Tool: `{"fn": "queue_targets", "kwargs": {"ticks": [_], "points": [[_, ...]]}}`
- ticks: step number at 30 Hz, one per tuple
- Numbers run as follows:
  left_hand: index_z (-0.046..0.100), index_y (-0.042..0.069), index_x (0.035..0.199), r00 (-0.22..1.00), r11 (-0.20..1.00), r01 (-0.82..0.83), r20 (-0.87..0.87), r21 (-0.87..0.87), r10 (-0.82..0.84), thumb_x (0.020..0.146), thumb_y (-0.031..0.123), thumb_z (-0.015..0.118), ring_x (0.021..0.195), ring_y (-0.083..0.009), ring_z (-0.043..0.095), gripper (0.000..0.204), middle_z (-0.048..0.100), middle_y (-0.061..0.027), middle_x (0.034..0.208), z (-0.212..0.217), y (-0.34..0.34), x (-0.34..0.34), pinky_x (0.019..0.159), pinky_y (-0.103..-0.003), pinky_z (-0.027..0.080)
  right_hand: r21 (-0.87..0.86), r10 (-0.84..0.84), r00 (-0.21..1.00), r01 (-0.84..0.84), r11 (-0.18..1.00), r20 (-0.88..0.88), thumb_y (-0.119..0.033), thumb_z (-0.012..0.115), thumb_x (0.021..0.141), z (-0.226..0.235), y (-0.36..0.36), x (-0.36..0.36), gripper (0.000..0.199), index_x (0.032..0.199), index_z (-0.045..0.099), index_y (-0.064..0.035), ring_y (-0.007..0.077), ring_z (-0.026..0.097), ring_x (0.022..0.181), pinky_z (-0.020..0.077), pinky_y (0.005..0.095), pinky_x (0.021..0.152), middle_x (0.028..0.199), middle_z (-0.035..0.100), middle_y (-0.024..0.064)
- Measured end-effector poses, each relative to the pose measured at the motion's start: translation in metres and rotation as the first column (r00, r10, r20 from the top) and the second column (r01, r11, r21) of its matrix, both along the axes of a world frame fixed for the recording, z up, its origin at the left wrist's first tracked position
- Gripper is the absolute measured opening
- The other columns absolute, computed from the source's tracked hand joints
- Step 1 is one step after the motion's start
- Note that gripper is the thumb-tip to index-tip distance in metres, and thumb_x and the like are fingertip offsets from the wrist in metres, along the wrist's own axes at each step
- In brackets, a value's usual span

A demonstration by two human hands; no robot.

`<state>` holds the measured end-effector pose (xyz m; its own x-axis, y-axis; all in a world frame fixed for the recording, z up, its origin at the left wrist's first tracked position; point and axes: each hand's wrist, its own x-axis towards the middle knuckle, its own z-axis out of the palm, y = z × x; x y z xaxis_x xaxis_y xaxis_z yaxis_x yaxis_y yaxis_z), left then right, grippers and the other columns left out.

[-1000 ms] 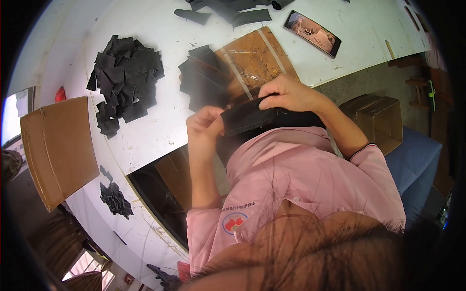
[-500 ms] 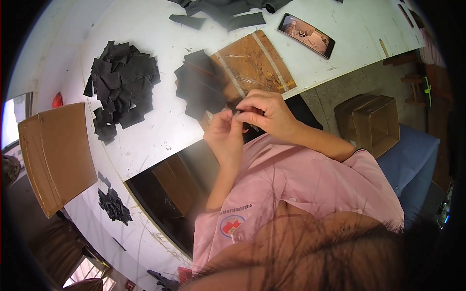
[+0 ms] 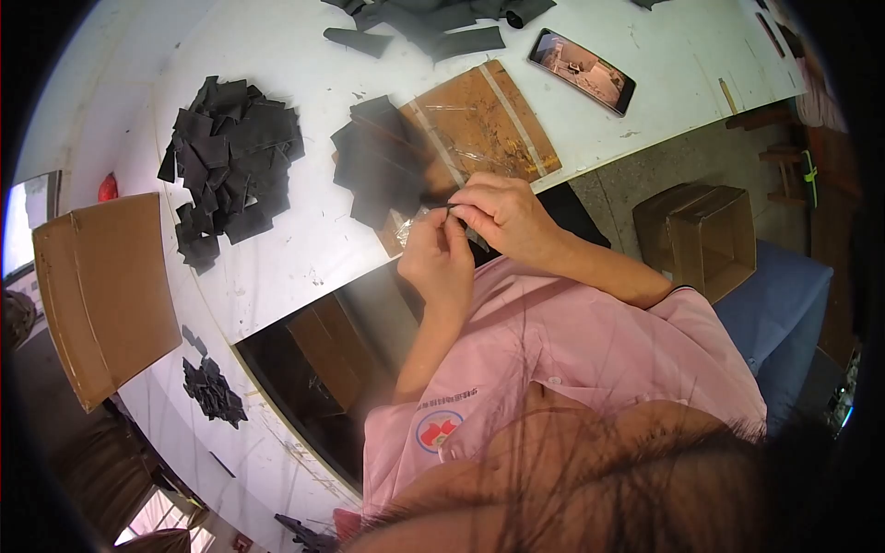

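Close to the table's front edge, my left hand (image 3: pixel 436 251) and my right hand (image 3: pixel 509 214) meet fingertip to fingertip. Both are closed in a pinch on a small black piece (image 3: pixel 451 209), mostly covered by the fingers, so its kind cannot be made out. Just beyond them lies a stack of flat black pieces (image 3: pixel 376 166), resembling cut fabric or foam. It partly overlaps a brown board (image 3: pixel 498 115) with pale strips of tape. Clear plastic wrap (image 3: pixel 403 230) shines beside my left hand.
On the white table (image 3: pixel 304 267), a larger heap of black pieces (image 3: pixel 230 147) lies left, with a smaller one (image 3: pixel 214 392) nearer. More black strips (image 3: pixel 424 28) and a phone (image 3: pixel 583 72) lie at the back. Cardboard boxes (image 3: pixel 109 295) stand left and right (image 3: pixel 682 230).
My left hand has shifted slightly right and its fingers have drawn in. The right hand's fingers have closed tighter at the pinch, and a dark bit now shows between the fingertips.
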<state>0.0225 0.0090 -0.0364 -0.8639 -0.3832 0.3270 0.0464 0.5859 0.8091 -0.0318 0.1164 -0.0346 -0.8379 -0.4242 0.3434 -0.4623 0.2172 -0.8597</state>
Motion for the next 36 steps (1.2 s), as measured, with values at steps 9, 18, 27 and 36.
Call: {"fn": "queue_targets", "kwargs": {"ticks": [9, 18, 27, 36], "points": [[0.05, 0.001, 0.085, 0.989, 0.337, -0.033, 0.08, 0.941, -0.127, 0.071, -0.004, 0.059, 0.037, -0.0029, 0.032, 0.018, 0.057, -0.0046, 0.069, 0.003, -0.016, -0.01, 0.034, -0.015, 0.023, -0.004, -0.112, 0.981, 0.114, 0.993, 0.16, 0.0, 0.056, 0.066, -0.01, -0.003, -0.006, 0.003, 0.069, 0.056, -0.0006, 0.0177, 0.05, 0.052, 0.0411, 0.0258, 0.049, 0.062, 0.051, 0.0052], [0.05, 0.0, 0.088, 0.972, 0.462, -0.054, 0.154, 0.885, -0.18, 0.07, -0.01, 0.047, 0.042, -0.0021, 0.035, 0.021, 0.051, -0.0012, 0.069, 0.012, -0.018, -0.014, 0.037, -0.016, 0.028, -0.71, 0.67, 0.241, 0.161, 0.686, 0.702, -0.011, 0.058, 0.076, -0.014, 0.004, -0.008, 0.01, 0.074, 0.054, -0.0018, 0.0049, 0.038, 0.05, 0.0301, 0.0167, 0.045, 0.062, 0.047, -0.0012], [0.048, -0.003, 0.096, 0.991, 0.669, 0.001, 0.088, 0.743, -0.1, 0.071, -0.009, 0.05, 0.049, -0.0064, 0.047, 0.026, 0.06, -0.0106, 0.078, 0.006, -0.02, -0.009, 0.043, -0.017, 0.036, -0.501, 0.447, 0.547, -0.057, 0.863, 0.708, -0.021, 0.055, 0.08, -0.012, 0.003, -0.009, 0.019, 0.071, 0.048, -0.0061, 0.0042, 0.039, 0.052, 0.0312, 0.0164, 0.048, 0.061, 0.042, -0.0031], [0.044, -0.004, 0.109, 0.935, 0.378, 0.204, -0.065, 0.903, -0.348, 0.07, -0.002, 0.058, 0.042, -0.0014, 0.038, 0.042, 0.056, -0.0065, 0.073, 0.031, -0.021, -0.008, 0.035, -0.013, 0.028, -0.644, 0.462, 0.692, 0.007, 0.765, 0.555, -0.009, 0.051, 0.081, -0.002, 0.004, -0.018, 0.009, 0.078, 0.052, -0.0002, 0.0063, 0.048, 0.065, 0.0432, 0.0204, 0.059, 0.083, 0.05, 0.0014]]}}
